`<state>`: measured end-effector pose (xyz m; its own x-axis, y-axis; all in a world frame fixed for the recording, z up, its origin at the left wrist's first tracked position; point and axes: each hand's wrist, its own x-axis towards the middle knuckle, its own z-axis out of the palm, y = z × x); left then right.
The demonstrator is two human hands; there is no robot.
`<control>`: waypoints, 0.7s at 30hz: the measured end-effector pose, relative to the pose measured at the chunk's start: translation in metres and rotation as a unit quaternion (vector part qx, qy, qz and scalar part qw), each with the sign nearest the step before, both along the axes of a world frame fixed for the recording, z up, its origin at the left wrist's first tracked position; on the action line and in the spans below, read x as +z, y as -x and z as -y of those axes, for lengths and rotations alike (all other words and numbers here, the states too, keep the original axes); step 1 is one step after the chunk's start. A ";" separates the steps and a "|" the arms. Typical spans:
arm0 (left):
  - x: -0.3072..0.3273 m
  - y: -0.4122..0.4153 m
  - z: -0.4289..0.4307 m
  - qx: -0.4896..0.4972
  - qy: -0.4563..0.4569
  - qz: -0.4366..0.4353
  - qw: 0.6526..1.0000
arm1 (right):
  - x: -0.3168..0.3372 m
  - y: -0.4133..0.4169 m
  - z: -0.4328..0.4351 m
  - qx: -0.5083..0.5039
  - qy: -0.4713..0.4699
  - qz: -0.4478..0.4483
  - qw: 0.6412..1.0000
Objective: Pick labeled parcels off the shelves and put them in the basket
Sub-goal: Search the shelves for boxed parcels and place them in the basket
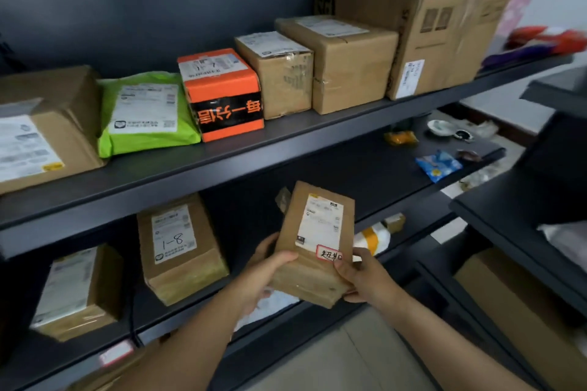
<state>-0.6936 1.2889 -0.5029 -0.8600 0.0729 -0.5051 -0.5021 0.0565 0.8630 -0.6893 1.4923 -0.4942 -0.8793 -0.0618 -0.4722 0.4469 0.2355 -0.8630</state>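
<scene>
I hold a brown cardboard parcel [314, 241] in front of the lower shelf, its white shipping label and a small red-edged handwritten sticker facing me. My left hand [268, 267] grips its left side, thumb lying over the top face. My right hand [362, 273] grips the right lower corner, thumb beside the red sticker. The upper shelf [222, 165] carries a row of labeled parcels: a brown box [41, 127], a green bag [144, 114], an orange and black box [222, 95] and several cardboard boxes. No basket is in view.
On the lower shelf stand a box marked 1-8 [179, 247] and another brown box [76, 292]. A white and yellow packet [371, 238] lies behind the held parcel. Small loose items, among them a blue packet [438, 165], lie further right. A second dark rack [521, 219] stands at right.
</scene>
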 end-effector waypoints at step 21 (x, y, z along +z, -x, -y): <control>0.073 -0.101 -0.195 -0.438 -0.038 -0.094 0.893 | 0.085 -0.262 -0.198 -0.369 -0.178 -0.051 0.911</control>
<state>-0.5928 1.4839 -0.4296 -0.5245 0.7879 -0.3227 -0.1400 0.2940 0.9455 -0.4270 1.6902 -0.4088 -0.6602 0.7044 -0.2605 0.5182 0.1762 -0.8369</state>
